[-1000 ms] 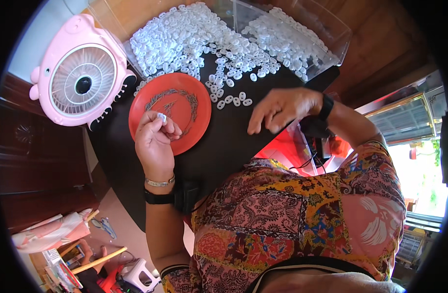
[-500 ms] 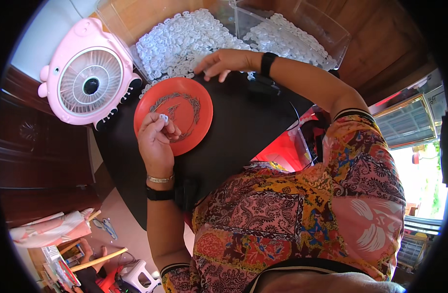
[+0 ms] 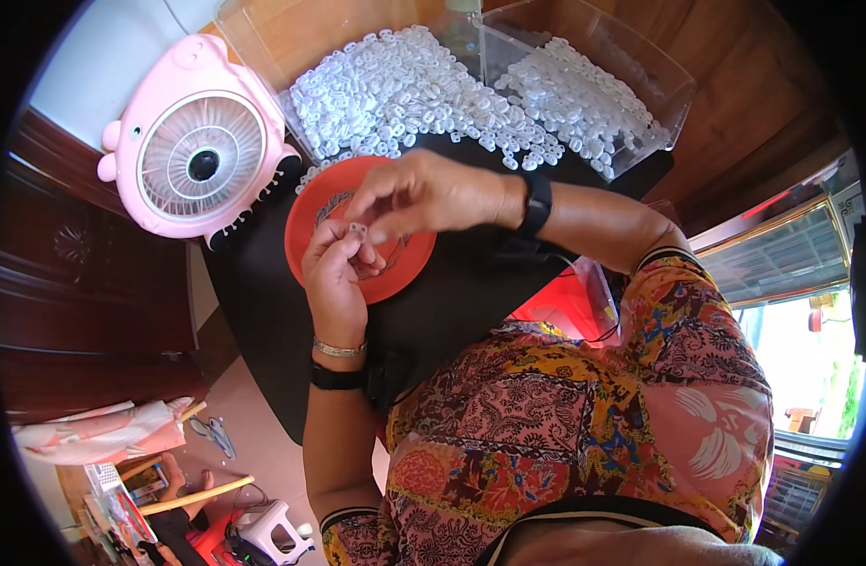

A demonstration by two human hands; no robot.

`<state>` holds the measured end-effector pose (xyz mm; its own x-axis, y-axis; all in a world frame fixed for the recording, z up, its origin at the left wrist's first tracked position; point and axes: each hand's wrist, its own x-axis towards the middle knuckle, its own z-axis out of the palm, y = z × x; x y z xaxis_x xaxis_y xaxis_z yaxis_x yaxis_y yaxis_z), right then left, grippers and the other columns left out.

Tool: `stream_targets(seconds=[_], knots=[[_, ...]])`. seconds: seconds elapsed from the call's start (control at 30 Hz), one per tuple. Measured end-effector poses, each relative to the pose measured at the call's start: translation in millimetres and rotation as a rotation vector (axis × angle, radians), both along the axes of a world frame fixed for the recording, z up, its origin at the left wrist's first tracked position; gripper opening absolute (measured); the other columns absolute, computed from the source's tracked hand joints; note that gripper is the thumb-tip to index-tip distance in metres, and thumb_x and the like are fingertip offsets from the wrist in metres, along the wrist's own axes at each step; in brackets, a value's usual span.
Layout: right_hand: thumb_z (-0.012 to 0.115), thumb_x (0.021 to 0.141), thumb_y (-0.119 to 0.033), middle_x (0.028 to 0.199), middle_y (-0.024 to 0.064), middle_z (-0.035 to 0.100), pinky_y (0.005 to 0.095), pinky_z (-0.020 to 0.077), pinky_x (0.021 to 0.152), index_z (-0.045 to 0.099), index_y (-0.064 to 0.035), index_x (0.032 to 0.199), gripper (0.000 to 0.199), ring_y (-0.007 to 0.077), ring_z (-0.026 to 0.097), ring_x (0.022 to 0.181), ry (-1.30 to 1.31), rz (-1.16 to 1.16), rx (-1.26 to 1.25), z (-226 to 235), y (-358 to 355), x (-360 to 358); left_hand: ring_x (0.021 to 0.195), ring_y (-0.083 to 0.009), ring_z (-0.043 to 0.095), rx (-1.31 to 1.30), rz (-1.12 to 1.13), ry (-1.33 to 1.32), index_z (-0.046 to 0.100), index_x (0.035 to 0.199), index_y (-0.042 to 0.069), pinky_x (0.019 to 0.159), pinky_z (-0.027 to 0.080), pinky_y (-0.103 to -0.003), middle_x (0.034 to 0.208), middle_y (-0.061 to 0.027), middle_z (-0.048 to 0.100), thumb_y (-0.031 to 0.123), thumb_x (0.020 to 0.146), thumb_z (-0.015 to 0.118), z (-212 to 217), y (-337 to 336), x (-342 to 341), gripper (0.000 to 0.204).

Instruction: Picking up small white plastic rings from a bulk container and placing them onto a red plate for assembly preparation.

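Between the thumb and fingertips of my left hand [image 3: 334, 283] is a small white plastic piece [image 3: 358, 229] with two holes, held up over the red plate [image 3: 410, 269]. My right hand [image 3: 428, 193] reaches across from the right, its fingers bent and its thumb close beside that piece. Whatever its fingertips pinch is too small to make out. Thin grey metal bits [image 3: 334, 203] lie in a ring on the plate, partly covered by both hands. Beyond the plate, a large heap of similar white pieces [image 3: 395, 90] spreads onto the black table [image 3: 452, 283].
Clear plastic bins [image 3: 678, 99] stand at the back, the right one holding more white pieces [image 3: 579, 90]. A pink pig-shaped fan [image 3: 204, 165] stands at the left. Beside the table's right edge is a red container [image 3: 556, 307]. A white stool [image 3: 277, 533] is on the floor.
My right hand has come from the near edge of the white heap down to my left hand. My left hand still holds the white piece. The whole view has shifted slightly.
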<state>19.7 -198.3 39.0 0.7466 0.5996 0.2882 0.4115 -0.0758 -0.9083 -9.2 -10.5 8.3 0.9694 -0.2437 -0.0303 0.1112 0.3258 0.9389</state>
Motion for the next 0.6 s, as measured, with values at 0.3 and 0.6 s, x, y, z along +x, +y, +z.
stream_targets(seconds=[0.3,0.6], knots=[[0.07,0.078,0.0,0.09,0.0071,0.066,0.028,0.0516,0.07,0.066,-0.0029,0.097,0.019,0.0171,0.064,0.081,-0.251,-0.034,0.091,-16.7,13.3,2.2,0.061,-0.0132,0.057,-0.04,-0.047,0.049,0.055,0.09,0.004,0.057,0.045,-0.023,0.071,-0.0035,0.057,0.014,0.087,0.046,1.4,0.1,-0.9,0.014],[0.073,0.077,-0.004,0.089,0.007,0.065,0.0265,0.0512,0.072,0.067,-0.003,0.099,0.023,0.0159,0.064,0.083,-0.217,0.047,0.111,-19.9,5.3,9.0,0.061,-0.0142,0.057,0.063,-0.02,0.034,0.056,0.088,0.004,0.058,0.044,-0.024,0.07,-0.0035,0.057,0.013,0.088,0.047,0.8,-0.3,-0.7,0.014]])
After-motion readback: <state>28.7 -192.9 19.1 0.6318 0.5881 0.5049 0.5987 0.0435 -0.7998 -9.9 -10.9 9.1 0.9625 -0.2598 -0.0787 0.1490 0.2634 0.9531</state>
